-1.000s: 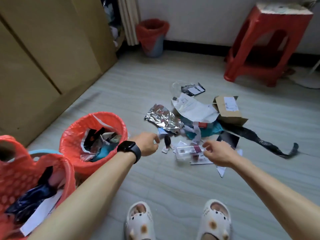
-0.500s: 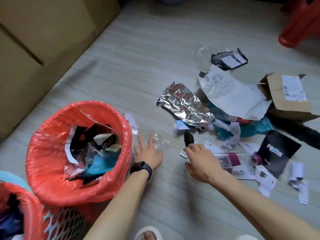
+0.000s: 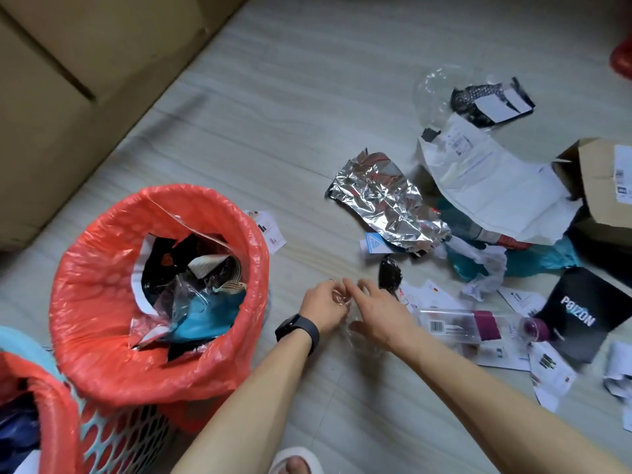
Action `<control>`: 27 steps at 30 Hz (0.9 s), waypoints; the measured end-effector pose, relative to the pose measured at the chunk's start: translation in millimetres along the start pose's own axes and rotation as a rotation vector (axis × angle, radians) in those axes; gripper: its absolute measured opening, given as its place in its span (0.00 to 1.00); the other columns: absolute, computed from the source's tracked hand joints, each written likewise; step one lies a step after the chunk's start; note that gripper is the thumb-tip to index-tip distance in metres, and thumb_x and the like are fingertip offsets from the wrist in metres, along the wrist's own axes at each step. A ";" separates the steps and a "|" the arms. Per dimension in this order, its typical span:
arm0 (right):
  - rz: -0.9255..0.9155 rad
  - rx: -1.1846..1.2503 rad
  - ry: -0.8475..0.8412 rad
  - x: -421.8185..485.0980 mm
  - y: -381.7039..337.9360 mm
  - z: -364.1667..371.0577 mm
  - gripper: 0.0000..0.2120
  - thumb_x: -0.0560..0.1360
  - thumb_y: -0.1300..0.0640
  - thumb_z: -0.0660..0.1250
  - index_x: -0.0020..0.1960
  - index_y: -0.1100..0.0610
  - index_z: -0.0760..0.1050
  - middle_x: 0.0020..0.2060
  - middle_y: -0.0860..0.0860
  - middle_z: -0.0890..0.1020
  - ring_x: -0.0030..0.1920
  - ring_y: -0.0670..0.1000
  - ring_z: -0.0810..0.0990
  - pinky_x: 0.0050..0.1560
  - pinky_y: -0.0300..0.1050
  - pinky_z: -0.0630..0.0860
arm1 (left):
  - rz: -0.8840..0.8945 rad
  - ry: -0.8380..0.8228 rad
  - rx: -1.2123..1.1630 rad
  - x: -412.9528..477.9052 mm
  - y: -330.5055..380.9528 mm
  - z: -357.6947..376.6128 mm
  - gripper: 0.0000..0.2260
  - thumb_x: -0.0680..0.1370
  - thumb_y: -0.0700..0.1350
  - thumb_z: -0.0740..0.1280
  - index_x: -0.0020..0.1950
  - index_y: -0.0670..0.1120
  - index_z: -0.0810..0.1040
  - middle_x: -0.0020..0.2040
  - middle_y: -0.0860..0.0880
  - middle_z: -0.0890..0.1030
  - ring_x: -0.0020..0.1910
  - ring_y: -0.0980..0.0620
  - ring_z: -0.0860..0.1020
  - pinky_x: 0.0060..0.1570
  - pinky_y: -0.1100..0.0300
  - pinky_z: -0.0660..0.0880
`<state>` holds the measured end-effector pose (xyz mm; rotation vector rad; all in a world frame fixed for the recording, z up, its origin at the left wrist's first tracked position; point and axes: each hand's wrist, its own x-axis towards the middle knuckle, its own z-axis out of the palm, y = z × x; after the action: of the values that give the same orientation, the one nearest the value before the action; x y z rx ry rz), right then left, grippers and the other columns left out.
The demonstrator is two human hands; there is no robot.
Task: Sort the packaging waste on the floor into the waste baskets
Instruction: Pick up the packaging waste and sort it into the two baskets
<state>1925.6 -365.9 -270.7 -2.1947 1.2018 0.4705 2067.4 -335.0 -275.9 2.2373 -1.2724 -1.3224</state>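
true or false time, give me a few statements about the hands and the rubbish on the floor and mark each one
1. The left hand and the right hand both pinch the clear plastic wrapper. True.
2. The black watch sits on the right wrist. False: it is on the left wrist.
3. The silver foil lies inside the red-lined basket. False: it lies on the floor, to the right of the basket.
4. The red-lined basket already holds waste. True.
5. The cardboard box lies at the right edge of the view. True.
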 end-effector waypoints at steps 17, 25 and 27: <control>-0.020 -0.002 0.047 -40.5 29.4 5.1 0.13 0.76 0.61 0.62 0.60 0.54 0.68 0.54 0.57 0.74 0.51 0.63 0.78 0.40 0.50 0.68 | -0.115 0.304 0.511 70.6 -14.8 -40.7 0.25 0.81 0.44 0.57 0.77 0.41 0.59 0.77 0.37 0.58 0.74 0.39 0.60 0.70 0.47 0.62; 0.107 0.379 0.060 -41.6 26.8 1.6 0.15 0.73 0.62 0.62 0.55 0.55 0.81 0.57 0.54 0.80 0.60 0.57 0.77 0.59 0.44 0.71 | 0.081 0.242 0.580 6.7 -8.7 8.4 0.27 0.80 0.34 0.55 0.79 0.45 0.54 0.77 0.44 0.57 0.68 0.41 0.65 0.59 0.46 0.71; 0.159 0.460 0.087 -44.7 27.9 -1.0 0.17 0.73 0.60 0.64 0.61 0.56 0.79 0.62 0.54 0.78 0.63 0.56 0.75 0.63 0.42 0.68 | 0.095 0.226 0.671 5.4 -11.0 9.5 0.28 0.80 0.33 0.54 0.79 0.43 0.53 0.79 0.45 0.54 0.67 0.41 0.65 0.58 0.48 0.72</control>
<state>1878.3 -349.7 -254.1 -1.7501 1.3800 0.1397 2067.0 -330.9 -290.9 2.5908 -1.9035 -0.6258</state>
